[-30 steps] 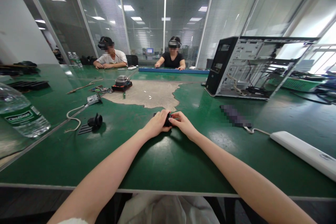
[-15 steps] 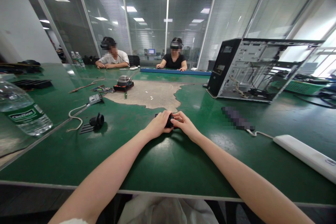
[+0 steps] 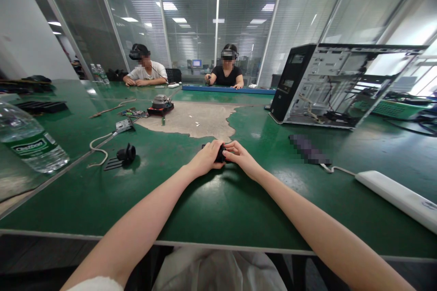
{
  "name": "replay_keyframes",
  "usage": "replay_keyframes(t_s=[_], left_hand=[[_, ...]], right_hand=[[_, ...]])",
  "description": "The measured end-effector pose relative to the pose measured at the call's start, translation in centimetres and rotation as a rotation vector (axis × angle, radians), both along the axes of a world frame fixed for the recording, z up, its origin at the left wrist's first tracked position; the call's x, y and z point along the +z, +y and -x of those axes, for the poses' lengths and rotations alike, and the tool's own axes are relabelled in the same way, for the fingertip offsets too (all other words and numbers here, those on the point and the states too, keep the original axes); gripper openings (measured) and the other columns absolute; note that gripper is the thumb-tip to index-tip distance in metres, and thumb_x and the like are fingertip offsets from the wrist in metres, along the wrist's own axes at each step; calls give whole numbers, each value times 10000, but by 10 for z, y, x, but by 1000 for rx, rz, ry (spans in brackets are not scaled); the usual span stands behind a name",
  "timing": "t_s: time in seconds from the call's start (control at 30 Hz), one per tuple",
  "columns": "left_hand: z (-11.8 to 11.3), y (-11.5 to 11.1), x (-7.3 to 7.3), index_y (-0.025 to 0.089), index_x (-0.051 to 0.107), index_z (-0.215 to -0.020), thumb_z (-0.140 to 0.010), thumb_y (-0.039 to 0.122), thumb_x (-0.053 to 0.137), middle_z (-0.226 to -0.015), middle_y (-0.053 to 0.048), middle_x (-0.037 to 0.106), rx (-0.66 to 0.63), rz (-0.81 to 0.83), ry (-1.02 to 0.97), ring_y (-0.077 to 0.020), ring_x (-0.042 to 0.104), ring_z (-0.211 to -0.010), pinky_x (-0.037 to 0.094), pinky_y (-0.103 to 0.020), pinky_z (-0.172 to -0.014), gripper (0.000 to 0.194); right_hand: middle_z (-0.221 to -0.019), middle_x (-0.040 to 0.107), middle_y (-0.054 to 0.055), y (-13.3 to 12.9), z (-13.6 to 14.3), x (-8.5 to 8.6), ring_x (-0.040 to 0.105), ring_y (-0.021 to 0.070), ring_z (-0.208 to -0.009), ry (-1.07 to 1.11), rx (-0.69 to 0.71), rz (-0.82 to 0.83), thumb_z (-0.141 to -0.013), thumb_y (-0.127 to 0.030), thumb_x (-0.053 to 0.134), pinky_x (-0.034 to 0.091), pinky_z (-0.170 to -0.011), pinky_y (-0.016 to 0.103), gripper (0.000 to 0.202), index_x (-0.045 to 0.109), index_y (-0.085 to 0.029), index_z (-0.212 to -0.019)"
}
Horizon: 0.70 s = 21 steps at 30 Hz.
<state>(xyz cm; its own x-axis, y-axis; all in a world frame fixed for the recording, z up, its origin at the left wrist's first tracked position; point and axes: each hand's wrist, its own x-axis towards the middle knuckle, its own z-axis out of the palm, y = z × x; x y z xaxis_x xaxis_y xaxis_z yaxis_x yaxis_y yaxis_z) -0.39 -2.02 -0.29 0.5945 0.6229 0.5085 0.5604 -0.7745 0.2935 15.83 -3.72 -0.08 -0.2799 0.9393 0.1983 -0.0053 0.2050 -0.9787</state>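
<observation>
Both my hands meet over the green tabletop around a small black part (image 3: 220,153), whose kind I cannot make out because my fingers cover most of it. My left hand (image 3: 206,158) wraps it from the left, with the fingers over its top. From the other side, the thumb and fingertips of my right hand (image 3: 241,157) pinch its right end. To the left on the table lies a black plastic piece with a round collar and slats (image 3: 126,154), apart from my hands.
A water bottle (image 3: 32,143) stands at left. An open computer case (image 3: 295,84) is at right, near a white power strip (image 3: 396,195) and a blurred-out phone-like object (image 3: 309,149). A metal bracket (image 3: 124,125) and a cooler-like part (image 3: 160,104) lie farther back. Two people sit opposite.
The view has tilted down slightly. My hands stay on the black part with hardly any shift. Across the table, one person's hand has lifted a little.
</observation>
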Motion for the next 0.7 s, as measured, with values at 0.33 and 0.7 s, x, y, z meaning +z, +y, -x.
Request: replay_keyframes(t_s=[0.33, 0.7], left_hand=[[0, 0, 1, 203, 321, -1125, -649, 208, 622, -1052, -72, 454, -10, 26, -20, -235, 468, -949, 386, -391, -825, 564], [1, 0, 1, 199, 317, -1119, -644, 217, 634, -1065, -72, 446, -20, 15, -21, -234, 459, -963, 387, -385, -831, 571]], right_hand=[[-847, 570, 9, 5, -2, -3, 542, 134, -787, -19, -3, 56, -626, -304, 652, 432, -736, 309, 297, 510, -204, -866], [-808, 578, -12, 4, 2, -2, 553, 114, -725, 13, -18, 39, -662, -334, 621, 436, -697, 288, 249, 484, -216, -834]])
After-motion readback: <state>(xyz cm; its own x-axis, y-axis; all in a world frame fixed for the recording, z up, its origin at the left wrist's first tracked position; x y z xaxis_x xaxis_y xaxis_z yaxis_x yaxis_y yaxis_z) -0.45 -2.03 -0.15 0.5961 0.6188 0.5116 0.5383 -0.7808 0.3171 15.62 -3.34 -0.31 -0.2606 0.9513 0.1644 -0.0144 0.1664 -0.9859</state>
